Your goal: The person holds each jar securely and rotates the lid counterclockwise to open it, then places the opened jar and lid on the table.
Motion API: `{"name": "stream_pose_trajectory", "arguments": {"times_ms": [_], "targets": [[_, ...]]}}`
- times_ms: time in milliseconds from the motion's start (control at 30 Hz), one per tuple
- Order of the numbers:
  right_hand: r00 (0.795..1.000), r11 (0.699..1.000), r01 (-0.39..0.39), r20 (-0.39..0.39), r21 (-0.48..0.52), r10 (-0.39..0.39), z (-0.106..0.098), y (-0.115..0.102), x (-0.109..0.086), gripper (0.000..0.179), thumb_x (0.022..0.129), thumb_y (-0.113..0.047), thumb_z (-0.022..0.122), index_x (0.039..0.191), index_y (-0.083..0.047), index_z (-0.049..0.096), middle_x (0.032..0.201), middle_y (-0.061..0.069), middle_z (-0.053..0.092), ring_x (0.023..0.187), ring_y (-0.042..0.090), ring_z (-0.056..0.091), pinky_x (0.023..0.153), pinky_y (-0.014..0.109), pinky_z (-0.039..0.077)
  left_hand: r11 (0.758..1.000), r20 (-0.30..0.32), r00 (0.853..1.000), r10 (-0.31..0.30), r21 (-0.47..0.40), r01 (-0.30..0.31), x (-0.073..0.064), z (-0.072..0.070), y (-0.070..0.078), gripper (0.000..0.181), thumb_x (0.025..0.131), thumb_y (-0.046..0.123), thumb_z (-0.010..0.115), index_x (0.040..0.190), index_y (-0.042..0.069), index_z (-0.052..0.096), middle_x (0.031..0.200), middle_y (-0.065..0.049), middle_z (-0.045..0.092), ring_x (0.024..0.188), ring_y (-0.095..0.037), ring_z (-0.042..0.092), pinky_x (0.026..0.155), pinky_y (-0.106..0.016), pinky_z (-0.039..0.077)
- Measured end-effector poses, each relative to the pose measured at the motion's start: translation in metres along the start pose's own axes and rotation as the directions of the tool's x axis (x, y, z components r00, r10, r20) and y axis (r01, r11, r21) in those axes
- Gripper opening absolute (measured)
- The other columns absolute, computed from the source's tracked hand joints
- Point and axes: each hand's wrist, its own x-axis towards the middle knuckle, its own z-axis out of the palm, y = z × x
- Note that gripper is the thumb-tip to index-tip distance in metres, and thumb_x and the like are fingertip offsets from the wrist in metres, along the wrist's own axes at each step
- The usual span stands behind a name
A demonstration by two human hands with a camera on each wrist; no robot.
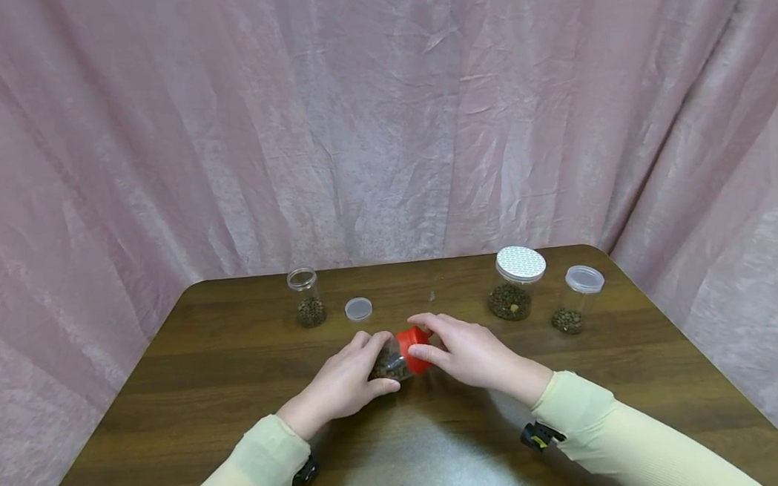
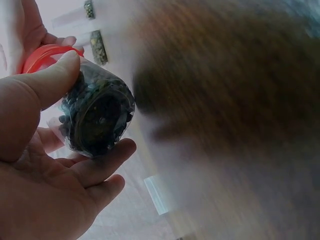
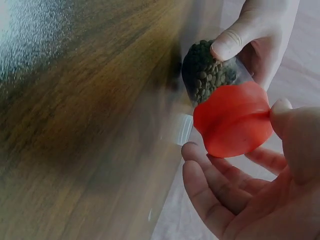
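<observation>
A clear jar [image 1: 392, 365] of small brown pellets lies tilted on its side between my hands, its scalloped red lid [image 1: 414, 349] towards the right. My left hand [image 1: 347, 379] grips the jar's body, thumb on one side and fingers on the other; the left wrist view shows its pellet-filled base [image 2: 102, 117]. My right hand [image 1: 472, 349] holds the lid by its edge, thumb on the near side. In the right wrist view the lid [image 3: 232, 122] sits on the jar's mouth, with pellets [image 3: 207, 75] visible behind it.
An uncapped pellet jar [image 1: 310, 303] stands at the back left beside a loose clear lid [image 1: 358, 309]. At the back right are a wide white-lidded jar [image 1: 511, 300] and a smaller clear-lidded jar [image 1: 570, 317]. The wooden table [image 1: 191, 404] ends at a pink curtain [image 1: 382, 124].
</observation>
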Motion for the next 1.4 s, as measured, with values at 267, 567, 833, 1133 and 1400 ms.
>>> {"name": "stream_pose_trajectory", "arguments": {"times_ms": [267,567,833,1133,1400], "targets": [[0.996,0.996,0.089,0.003,0.008,-0.089,0.0,0.0037,-0.0018,0.05,0.11,-0.039,0.071,0.153,-0.015,0.063,0.128,0.006,0.071,0.103,0.024,0.076,0.085,0.043,0.06,1.0,-0.003,1.0,0.008,0.0,-0.008,-0.0012,-0.0011,0.0015,0.068,0.096,0.031,0.09,0.152,0.013,0.056,0.118,-0.008,0.061,0.098,-0.021,0.064,0.084,-0.047,0.058],[0.992,0.991,0.128,0.014,0.039,-0.129,0.0009,0.006,-0.0032,0.055,0.107,-0.033,0.076,0.155,-0.012,0.06,0.132,0.005,0.069,0.105,0.021,0.077,0.089,0.045,0.062,1.0,0.004,1.0,-0.001,0.0,0.001,-0.0013,-0.0008,0.001,0.069,0.096,0.033,0.09,0.153,0.014,0.055,0.119,-0.008,0.06,0.098,-0.02,0.063,0.084,-0.046,0.057],[0.99,0.988,0.143,0.009,0.055,-0.144,0.0009,0.0062,-0.0042,0.055,0.105,-0.031,0.079,0.154,-0.013,0.06,0.135,0.005,0.067,0.106,0.021,0.077,0.091,0.045,0.061,1.0,0.002,1.0,0.006,0.005,-0.006,-0.0011,0.0003,0.0005,0.069,0.096,0.033,0.09,0.152,0.013,0.055,0.118,-0.008,0.06,0.098,-0.021,0.064,0.084,-0.047,0.057],[0.987,0.984,0.164,-0.005,0.065,-0.164,0.0013,0.0066,-0.0058,0.056,0.103,-0.026,0.081,0.154,-0.016,0.06,0.136,0.003,0.066,0.105,0.017,0.075,0.089,0.041,0.061,1.0,-0.002,1.0,-0.003,0.004,0.003,-0.0004,0.0005,0.0008,0.068,0.095,0.033,0.09,0.151,0.015,0.056,0.117,-0.007,0.06,0.098,-0.021,0.064,0.084,-0.047,0.058],[0.981,0.98,0.194,-0.022,0.042,-0.193,0.0022,0.0081,-0.0048,0.056,0.102,-0.025,0.083,0.153,-0.015,0.061,0.14,0.004,0.065,0.109,0.02,0.072,0.092,0.045,0.06,1.0,-0.006,1.0,-0.005,-0.01,0.005,-0.0008,0.0015,-0.0007,0.069,0.095,0.032,0.09,0.152,0.014,0.055,0.119,-0.009,0.061,0.1,-0.022,0.065,0.085,-0.048,0.058]]}}
